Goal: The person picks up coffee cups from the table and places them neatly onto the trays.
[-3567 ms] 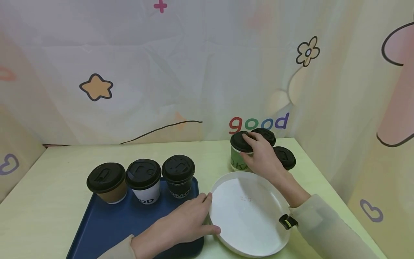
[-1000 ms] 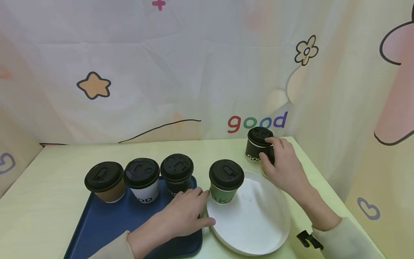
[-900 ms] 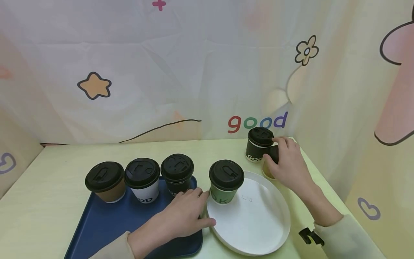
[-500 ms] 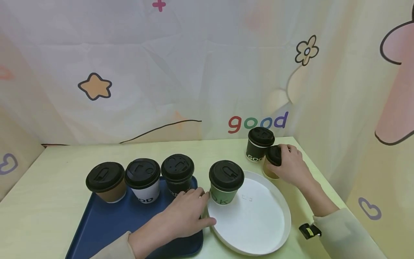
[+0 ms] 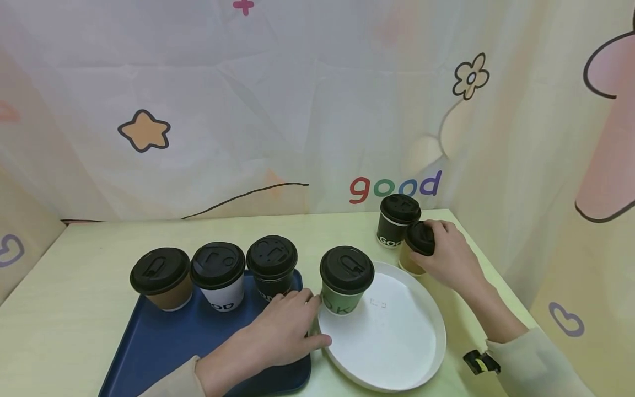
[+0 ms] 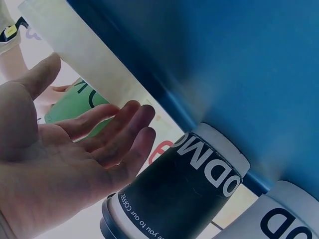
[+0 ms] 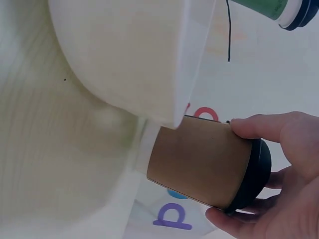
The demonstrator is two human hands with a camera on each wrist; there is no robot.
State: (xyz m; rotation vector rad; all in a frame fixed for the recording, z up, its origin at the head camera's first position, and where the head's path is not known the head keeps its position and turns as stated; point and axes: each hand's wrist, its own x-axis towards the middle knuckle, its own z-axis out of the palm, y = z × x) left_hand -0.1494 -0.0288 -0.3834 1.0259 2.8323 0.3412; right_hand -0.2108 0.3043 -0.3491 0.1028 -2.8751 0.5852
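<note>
My right hand [image 5: 448, 256] grips a brown paper coffee cup [image 5: 410, 260] by its black lid, behind the white round tray [image 5: 397, 353]. The right wrist view shows thumb and fingers around the lid end of this brown cup [image 7: 199, 162]. My left hand [image 5: 285, 331] lies at the tray's left rim, over the blue tray's edge, its fingers loosely extended and holding nothing. In the left wrist view that hand [image 6: 75, 149] is near a black cup [image 6: 184, 184]. A green coffee cup [image 5: 341, 298] stands upright at the white tray's left back.
On the blue tray [image 5: 183, 353] a brown cup [image 5: 166, 284], a white cup [image 5: 223, 289] and a black cup [image 5: 273, 270] stand in a row at the back. Another black cup [image 5: 392, 226] stands at the table's back right, close beside the gripped cup. Printed cloth hangs behind.
The green cup has gone from the back right onto the white tray. My right hand has moved to the brown cup, taken hold of it and shifted it slightly left. My left hand barely moved.
</note>
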